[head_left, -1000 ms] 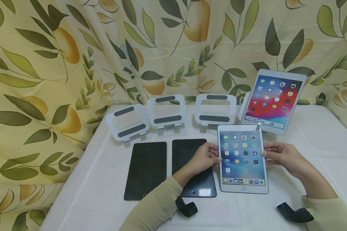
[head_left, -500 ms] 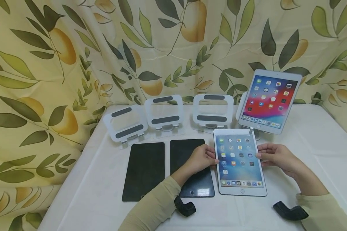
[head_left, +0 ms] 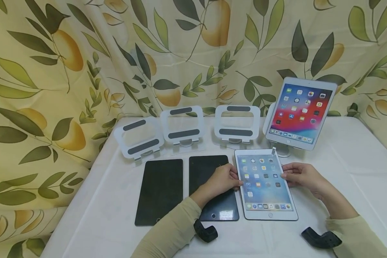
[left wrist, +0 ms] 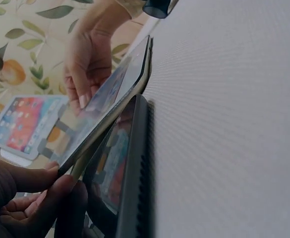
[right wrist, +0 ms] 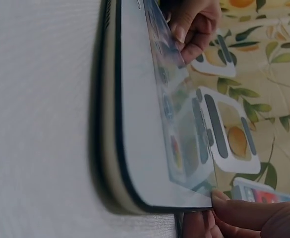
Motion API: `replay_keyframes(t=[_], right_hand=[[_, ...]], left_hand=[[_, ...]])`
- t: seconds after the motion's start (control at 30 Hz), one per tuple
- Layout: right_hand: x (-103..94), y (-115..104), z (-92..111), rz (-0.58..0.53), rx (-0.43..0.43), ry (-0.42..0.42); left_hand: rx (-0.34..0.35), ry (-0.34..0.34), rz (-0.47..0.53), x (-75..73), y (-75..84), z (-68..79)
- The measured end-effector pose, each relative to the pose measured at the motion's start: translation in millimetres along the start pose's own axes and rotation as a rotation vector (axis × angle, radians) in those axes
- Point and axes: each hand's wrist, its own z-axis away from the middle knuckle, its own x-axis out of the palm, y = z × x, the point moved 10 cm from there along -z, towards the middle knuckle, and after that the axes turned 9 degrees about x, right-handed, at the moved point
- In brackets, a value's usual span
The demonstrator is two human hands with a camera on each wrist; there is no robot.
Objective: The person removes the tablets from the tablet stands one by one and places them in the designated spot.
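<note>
A white-framed tablet [head_left: 267, 190], its screen lit with app icons, is tilted with its far end raised and its near edge low at the tablecloth. My left hand [head_left: 221, 180] pinches its left edge, thumb on top and fingers underneath, as the left wrist view shows. On the opposite edge my right hand [head_left: 304, 177] pinches likewise, its thumb [right wrist: 221, 201] at the rim in the right wrist view. Just left lies a dark-screened tablet [head_left: 224, 208], partly hidden under my left arm. Another dark-screened tablet [head_left: 161, 186] lies farther left.
Along the back stand three white tablet stands with grey pads: a left one [head_left: 138, 147], a middle one [head_left: 184, 134] and a right one [head_left: 235, 132]. Behind my right hand, a second lit tablet [head_left: 301, 113] rests on a stand. A leaf-patterned curtain [head_left: 187, 53] hangs behind.
The held tablet's far end has come down and toward me, so it lies flatter. Both hands have lowered with it, keeping their grip.
</note>
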Motion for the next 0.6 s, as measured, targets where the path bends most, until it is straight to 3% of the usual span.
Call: replay_keyframes(t=[0.27, 0.43, 0.6], right_hand=[[0.5, 0.0, -0.5, 0.069, -0.029, 0.012], [0.8, -0.3, -0.5, 0.101, -0.037, 0.03], [0.8, 0.5, -1.4, 0.12, -0.04, 0.049]], left_hand=[[0.027, 0.001, -0.215, -2.0, 2.8, -0.3], [0.019, -0.003, -0.237, -2.0, 3.9, 0.4], [-0.004, -0.007, -0.183, -1.4, 2.2, 3.0]])
